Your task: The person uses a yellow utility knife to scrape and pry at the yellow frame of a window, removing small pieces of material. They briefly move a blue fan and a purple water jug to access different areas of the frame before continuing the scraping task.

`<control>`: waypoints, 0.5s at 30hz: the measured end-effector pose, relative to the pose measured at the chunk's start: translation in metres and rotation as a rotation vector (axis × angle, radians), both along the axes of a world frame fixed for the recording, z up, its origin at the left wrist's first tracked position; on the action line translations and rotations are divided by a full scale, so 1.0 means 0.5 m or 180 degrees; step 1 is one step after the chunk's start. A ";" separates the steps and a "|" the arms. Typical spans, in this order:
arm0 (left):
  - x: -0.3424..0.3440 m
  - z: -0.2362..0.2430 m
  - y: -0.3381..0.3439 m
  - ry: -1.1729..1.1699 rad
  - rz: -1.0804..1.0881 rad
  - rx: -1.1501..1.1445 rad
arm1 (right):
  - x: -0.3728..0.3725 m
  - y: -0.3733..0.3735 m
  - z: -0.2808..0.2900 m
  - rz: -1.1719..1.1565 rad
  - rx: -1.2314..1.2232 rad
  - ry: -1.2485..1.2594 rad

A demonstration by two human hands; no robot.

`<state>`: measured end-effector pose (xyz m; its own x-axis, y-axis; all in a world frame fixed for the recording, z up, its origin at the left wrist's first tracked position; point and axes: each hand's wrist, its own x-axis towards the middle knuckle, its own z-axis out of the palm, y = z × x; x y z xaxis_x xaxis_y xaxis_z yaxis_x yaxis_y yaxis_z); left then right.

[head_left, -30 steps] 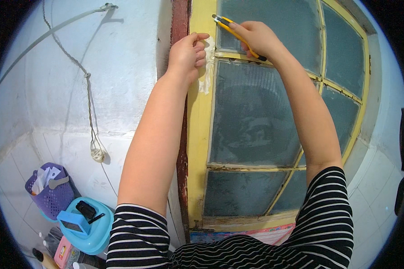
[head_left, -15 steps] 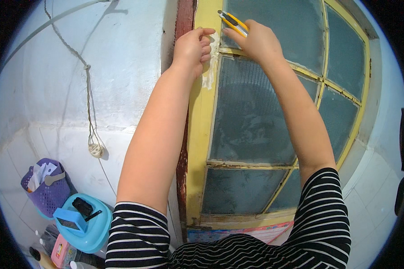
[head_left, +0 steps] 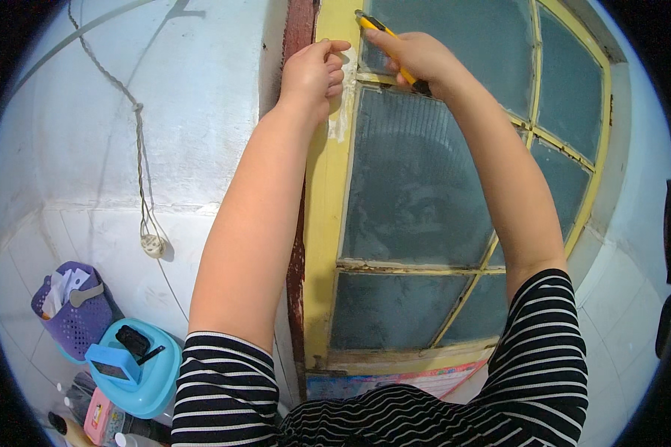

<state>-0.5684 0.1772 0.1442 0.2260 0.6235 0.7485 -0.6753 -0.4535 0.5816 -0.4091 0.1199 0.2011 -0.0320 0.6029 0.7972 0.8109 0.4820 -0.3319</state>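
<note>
My right hand [head_left: 431, 61] is closed around a yellow and black utility knife [head_left: 380, 28]. Its tip points up and left, against or just in front of the stile of a yellow-painted window frame [head_left: 328, 194]; I cannot tell if it touches. The dark end of the handle shows below my palm. My left hand [head_left: 312, 76] is by the same stile, just left of the knife and lower down. Its fingers are curled, with the index finger stretched toward the right. Whatever lies inside those fingers, if anything, is hidden. Paint near that hand is chipped and whitish.
Frosted glass panes [head_left: 417, 186] fill the frame. A dark red post [head_left: 297, 283] borders it on the left. From the white wall hangs a twisted cord with a round fitting [head_left: 153, 246]. At lower left stand a purple basket [head_left: 82, 324] and a blue lidded container [head_left: 153, 395].
The knife has turned in my right hand, and its handle end now shows under my palm. My left hand keeps its curled pose by the frame. The whole view has shifted slightly.
</note>
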 end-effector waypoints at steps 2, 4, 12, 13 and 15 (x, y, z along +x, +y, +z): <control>0.002 0.000 0.002 0.0003 -0.0011 0.0024 | 0.000 -0.001 0.006 -0.0736 0.0322 -0.0699; -0.001 0.000 0.009 0.0007 -0.0072 0.0046 | -0.003 0.003 -0.007 -0.1319 0.0884 -0.0901; 0.036 0.027 0.026 -0.0081 0.2573 0.1020 | -0.020 0.006 -0.038 -0.1753 0.1216 -0.0895; 0.041 0.041 0.031 -0.0121 0.2934 0.1141 | -0.020 0.009 -0.039 -0.1741 0.1250 -0.0887; 0.047 0.067 0.026 -0.0222 0.3674 0.1377 | -0.027 0.010 -0.043 -0.1712 0.1371 -0.0888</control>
<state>-0.5447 0.1902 0.1777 -0.3409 0.1293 0.9312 0.2247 -0.9506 0.2143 -0.4224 0.1249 0.1794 -0.0565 0.2283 0.9720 0.9981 0.0356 0.0497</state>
